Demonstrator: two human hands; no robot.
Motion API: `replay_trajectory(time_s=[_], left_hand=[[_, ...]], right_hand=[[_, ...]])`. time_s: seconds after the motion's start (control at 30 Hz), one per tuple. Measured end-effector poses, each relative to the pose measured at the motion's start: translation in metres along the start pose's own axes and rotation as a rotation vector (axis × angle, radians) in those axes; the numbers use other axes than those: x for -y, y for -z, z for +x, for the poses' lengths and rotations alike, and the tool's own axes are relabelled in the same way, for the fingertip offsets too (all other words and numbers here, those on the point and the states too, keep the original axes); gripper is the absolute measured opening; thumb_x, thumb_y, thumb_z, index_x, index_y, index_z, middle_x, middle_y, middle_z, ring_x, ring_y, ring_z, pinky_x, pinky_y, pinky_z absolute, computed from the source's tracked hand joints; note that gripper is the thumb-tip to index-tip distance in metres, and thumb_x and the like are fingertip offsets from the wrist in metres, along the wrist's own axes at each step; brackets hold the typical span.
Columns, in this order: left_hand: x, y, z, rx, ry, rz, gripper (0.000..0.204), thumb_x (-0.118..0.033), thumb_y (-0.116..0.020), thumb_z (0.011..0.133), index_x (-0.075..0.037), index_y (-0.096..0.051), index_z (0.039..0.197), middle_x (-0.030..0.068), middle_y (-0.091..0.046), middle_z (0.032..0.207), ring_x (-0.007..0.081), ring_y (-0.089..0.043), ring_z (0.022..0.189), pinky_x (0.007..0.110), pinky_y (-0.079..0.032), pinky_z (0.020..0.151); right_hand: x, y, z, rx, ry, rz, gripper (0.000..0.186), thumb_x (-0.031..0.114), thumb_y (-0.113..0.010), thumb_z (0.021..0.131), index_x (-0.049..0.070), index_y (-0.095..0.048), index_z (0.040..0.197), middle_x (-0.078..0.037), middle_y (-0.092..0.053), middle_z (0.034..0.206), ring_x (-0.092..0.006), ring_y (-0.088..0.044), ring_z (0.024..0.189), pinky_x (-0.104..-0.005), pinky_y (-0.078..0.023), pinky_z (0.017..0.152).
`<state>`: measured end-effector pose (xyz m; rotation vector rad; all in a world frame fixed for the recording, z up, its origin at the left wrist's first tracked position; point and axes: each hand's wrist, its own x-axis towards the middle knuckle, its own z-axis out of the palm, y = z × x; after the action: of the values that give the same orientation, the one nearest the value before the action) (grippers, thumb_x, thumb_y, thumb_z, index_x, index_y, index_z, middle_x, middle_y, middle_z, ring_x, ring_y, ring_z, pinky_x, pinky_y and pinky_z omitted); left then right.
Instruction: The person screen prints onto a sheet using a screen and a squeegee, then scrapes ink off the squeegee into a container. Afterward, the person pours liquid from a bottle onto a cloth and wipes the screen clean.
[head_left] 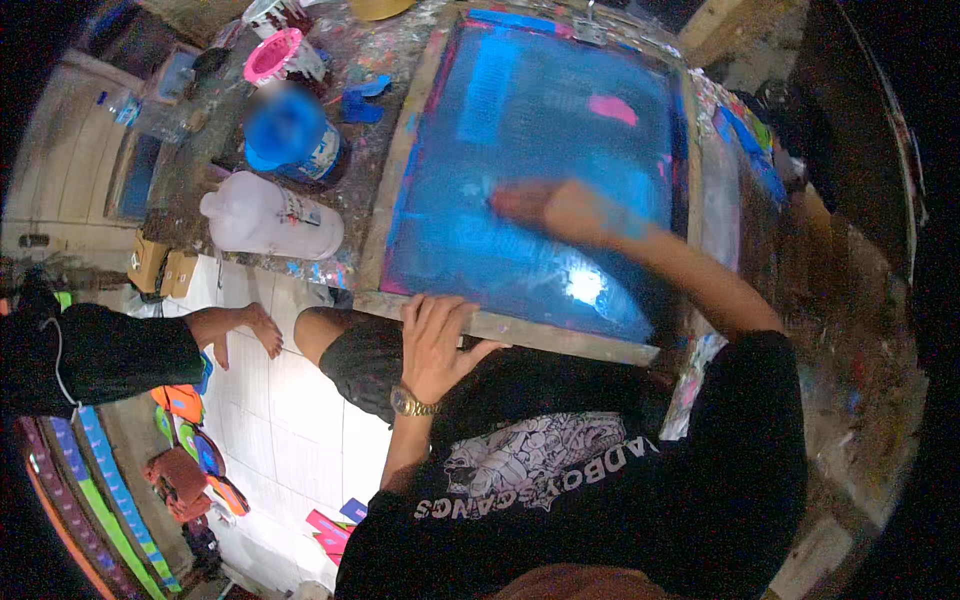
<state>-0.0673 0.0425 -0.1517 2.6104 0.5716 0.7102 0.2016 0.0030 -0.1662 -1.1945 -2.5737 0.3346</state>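
A wooden-framed printing screen [520,322] lies on the table before me, its mesh smeared with blue and marked with pink patches. My left hand [436,340], with a gold watch [410,402] at its wrist, grips the near frame edge, fingers curled over the top and thumb along the side. On the middle of the mesh, my right hand [545,208] presses down with its fingers together. Motion blurs it, and whatever it may hold is hidden. Blue stains mark its wrist.
Left of the screen stand a white plastic bottle [270,215], a blue-topped paint tub [285,130] and a pink-rimmed pot [273,58]. Blue scraps [365,100] lie near them. Another person's bare foot [262,328] rests over the white tiled floor. Colourful goods [190,450] lie at lower left.
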Motion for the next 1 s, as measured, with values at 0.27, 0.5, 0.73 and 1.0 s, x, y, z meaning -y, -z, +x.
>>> replay_trajectory(time_s=[0.27, 0.5, 0.73, 1.0], left_hand=[[-0.001, -0.001, 0.0, -0.019, 0.003, -0.022, 0.054, -0.043, -0.083, 0.065, -0.003, -0.064, 0.096, 0.0093, -0.061, 0.097, 0.0279, -0.056, 0.091, 0.046, -0.039, 0.093], [0.003, -0.004, -0.001, -0.006, 0.008, -0.023, 0.056, -0.041, -0.085, 0.061, -0.006, -0.064, 0.1, 0.0096, -0.062, 0.099, 0.031, -0.057, 0.094, 0.05, -0.039, 0.093], [0.004, -0.003, 0.003, -0.005, -0.01, 0.01, 0.056, -0.044, -0.084, 0.064, -0.006, -0.064, 0.1, 0.0084, -0.062, 0.1, 0.0285, -0.057, 0.096, 0.048, -0.038, 0.092], [-0.003, 0.001, 0.001, 0.007, 0.0, 0.02, 0.057, -0.046, -0.084, 0.063, -0.006, -0.065, 0.098, 0.0071, -0.062, 0.096, 0.0264, -0.057, 0.092, 0.046, -0.039, 0.09]], right_hand=[[-0.054, -0.034, -0.072, -0.03, -0.429, -0.353, 0.039, 0.017, -0.041, 0.098, 0.01, -0.049, 0.136, -0.011, -0.052, 0.14, -0.0211, -0.048, 0.132, -0.033, -0.044, 0.107], [0.03, 0.034, -0.086, 0.245, -0.38, 0.215, 0.039, 0.019, -0.044, 0.094, 0.013, -0.055, 0.131, -0.002, -0.055, 0.139, -0.0216, -0.049, 0.13, -0.0368, -0.039, 0.111], [0.051, 0.039, -0.106, 0.288, -0.608, 0.641, 0.038, 0.02, -0.06, 0.082, 0.008, -0.06, 0.118, -0.009, -0.061, 0.123, -0.0291, -0.056, 0.115, -0.0379, -0.045, 0.102], [0.088, 0.057, -0.139, 0.337, -0.353, 0.217, 0.021, 0.014, -0.057, 0.079, 0.004, -0.068, 0.094, -0.012, -0.061, 0.119, -0.0271, -0.053, 0.119, -0.0381, -0.051, 0.095]])
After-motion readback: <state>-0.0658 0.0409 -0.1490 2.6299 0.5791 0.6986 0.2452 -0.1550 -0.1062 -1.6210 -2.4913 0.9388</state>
